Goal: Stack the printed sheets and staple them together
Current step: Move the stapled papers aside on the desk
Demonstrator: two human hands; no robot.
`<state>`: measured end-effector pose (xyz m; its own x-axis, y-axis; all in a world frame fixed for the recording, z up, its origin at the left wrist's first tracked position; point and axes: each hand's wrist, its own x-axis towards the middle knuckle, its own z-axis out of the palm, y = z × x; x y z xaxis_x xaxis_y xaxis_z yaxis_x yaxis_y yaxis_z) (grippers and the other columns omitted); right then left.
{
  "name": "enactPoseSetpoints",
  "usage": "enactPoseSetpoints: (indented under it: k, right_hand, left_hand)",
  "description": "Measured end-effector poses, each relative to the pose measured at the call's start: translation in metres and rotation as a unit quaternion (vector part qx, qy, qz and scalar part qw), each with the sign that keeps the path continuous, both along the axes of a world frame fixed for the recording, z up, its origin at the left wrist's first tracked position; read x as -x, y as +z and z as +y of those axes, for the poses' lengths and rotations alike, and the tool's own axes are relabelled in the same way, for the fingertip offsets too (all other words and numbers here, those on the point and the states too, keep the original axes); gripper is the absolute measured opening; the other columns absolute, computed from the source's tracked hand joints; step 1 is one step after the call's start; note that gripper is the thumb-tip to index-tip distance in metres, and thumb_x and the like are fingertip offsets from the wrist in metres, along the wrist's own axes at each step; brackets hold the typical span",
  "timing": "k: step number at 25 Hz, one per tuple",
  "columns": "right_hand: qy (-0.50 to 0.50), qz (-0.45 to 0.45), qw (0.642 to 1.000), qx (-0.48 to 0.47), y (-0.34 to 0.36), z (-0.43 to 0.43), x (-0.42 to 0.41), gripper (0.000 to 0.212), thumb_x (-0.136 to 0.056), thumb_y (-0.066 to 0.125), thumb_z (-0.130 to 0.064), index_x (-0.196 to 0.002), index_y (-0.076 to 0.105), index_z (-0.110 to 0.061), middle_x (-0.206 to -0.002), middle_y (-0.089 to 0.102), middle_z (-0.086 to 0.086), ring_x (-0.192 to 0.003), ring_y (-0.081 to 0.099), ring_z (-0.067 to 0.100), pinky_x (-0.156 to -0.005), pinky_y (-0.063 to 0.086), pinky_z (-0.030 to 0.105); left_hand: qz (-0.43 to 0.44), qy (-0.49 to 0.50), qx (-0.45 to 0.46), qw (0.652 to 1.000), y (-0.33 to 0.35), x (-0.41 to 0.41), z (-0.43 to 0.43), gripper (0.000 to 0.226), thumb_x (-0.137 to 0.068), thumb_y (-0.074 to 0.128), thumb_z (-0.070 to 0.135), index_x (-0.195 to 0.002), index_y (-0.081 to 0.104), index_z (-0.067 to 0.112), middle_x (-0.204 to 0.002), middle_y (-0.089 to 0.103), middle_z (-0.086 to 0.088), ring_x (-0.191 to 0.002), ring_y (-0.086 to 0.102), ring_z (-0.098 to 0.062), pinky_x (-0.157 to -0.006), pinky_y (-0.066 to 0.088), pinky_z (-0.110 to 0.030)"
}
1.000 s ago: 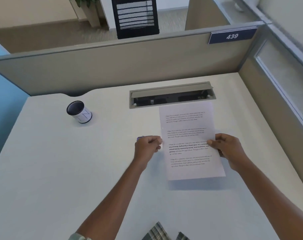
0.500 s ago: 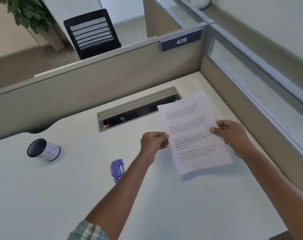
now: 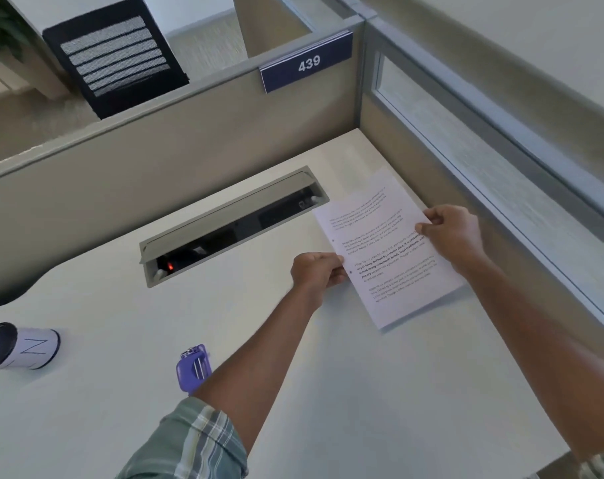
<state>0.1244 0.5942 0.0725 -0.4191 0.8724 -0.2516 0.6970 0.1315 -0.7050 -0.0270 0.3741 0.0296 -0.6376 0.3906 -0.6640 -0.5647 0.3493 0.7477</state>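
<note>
Nearest, a plaid sleeve covers the left upper arm above the desk. Just beyond it, partly hidden by the forearm, a purple stapler lies unused toward the desk's near left part, probably parked within reach for the fastening step. Close to the left edge a white cup lies on its side, with a pen-drawn mark like an N or Z.

Toward the far right corner, both hands hold the printed sheets. The left hand pinches the left margin, and the right hand grips the right margin, thumb on top. Holding opposite edges likely lets the pages be squared. A shadow suggests the lower edge is off the surface. The text is too small to read, and the page count is unclear.

Behind, an open cable hatch is set into the desk near its far edge. On the partition, a blue plate reads "439".
</note>
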Motion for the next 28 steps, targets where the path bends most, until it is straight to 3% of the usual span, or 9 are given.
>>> enactPoseSetpoints:
  k: [3, 8, 13, 17, 24, 28]
  right_hand:
    - [0.008, -0.036, 0.998, -0.043, -0.009, 0.008, 0.009, 0.015, -0.095, 0.077, -0.018, -0.108, 0.079, -0.025, -0.097, 0.077, -0.005, -0.100, 0.074, 0.025, -0.085, 0.059, 0.039]
    - [0.068, -0.087, 0.986, -0.128, -0.026, -0.001, 0.015, 0.045, -0.099, 0.074, -0.019, -0.143, 0.065, -0.017, -0.143, 0.066, 0.010, -0.126, 0.065, 0.034, -0.101, 0.052, 0.044]
    - [0.175, -0.147, 0.956, -0.187, -0.052, -0.025, 0.004, 0.049, -0.096, 0.078, -0.026, -0.139, 0.069, -0.006, -0.149, 0.066, 0.013, -0.136, 0.061, 0.035, -0.112, 0.049, 0.045]
    - [0.172, -0.167, 0.959, -0.150, -0.067, -0.028, 0.002, 0.051, -0.099, 0.073, -0.028, -0.145, 0.064, -0.006, -0.163, 0.052, 0.016, -0.154, 0.043, 0.034, -0.125, 0.038, 0.052]
    - [0.166, -0.162, 0.962, -0.140, -0.068, -0.020, 0.000, 0.051, -0.101, 0.071, -0.028, -0.148, 0.062, -0.008, -0.167, 0.047, 0.013, -0.158, 0.037, 0.032, -0.126, 0.035, 0.053]
    - [0.169, -0.158, 0.962, -0.146, -0.069, -0.016, 0.000, 0.053, -0.101, 0.071, -0.029, -0.148, 0.062, -0.007, -0.167, 0.048, 0.013, -0.157, 0.038, 0.032, -0.126, 0.036, 0.052]
  left_hand:
    - [0.000, 0.003, 0.006, 1.000, -0.011, 0.002, 0.018, 0.016, -0.090, 0.081, 0.000, -0.103, 0.079, -0.007, -0.096, 0.084, -0.020, -0.070, 0.078, -0.024, -0.068, 0.068, -0.030]
    - [-0.006, 0.018, 0.029, 0.999, -0.026, 0.006, 0.032, 0.011, -0.088, 0.083, -0.001, -0.098, 0.081, -0.004, -0.088, 0.082, -0.017, -0.066, 0.076, -0.022, -0.070, 0.069, -0.031]
    - [-0.013, 0.026, 0.026, 0.999, -0.035, 0.008, 0.035, 0.009, -0.089, 0.082, -0.001, -0.096, 0.080, -0.004, -0.084, 0.081, -0.016, -0.063, 0.074, -0.022, -0.073, 0.069, -0.033]
    - [-0.017, 0.025, 0.016, 0.999, -0.034, 0.009, 0.040, 0.003, -0.090, 0.081, -0.002, -0.090, 0.079, 0.000, -0.079, 0.079, -0.013, -0.059, 0.074, -0.019, -0.071, 0.069, -0.031]
    - [-0.030, 0.026, 0.000, 0.999, -0.036, 0.008, 0.050, 0.003, -0.090, 0.080, -0.004, -0.093, 0.078, -0.003, -0.077, 0.077, -0.013, -0.055, 0.072, -0.017, -0.066, 0.069, -0.030]
    - [-0.020, 0.028, 0.024, 0.999, -0.040, 0.010, 0.050, 0.009, -0.088, 0.082, 0.000, -0.092, 0.080, -0.007, -0.079, 0.077, -0.018, -0.058, 0.071, -0.026, -0.076, 0.071, -0.041]
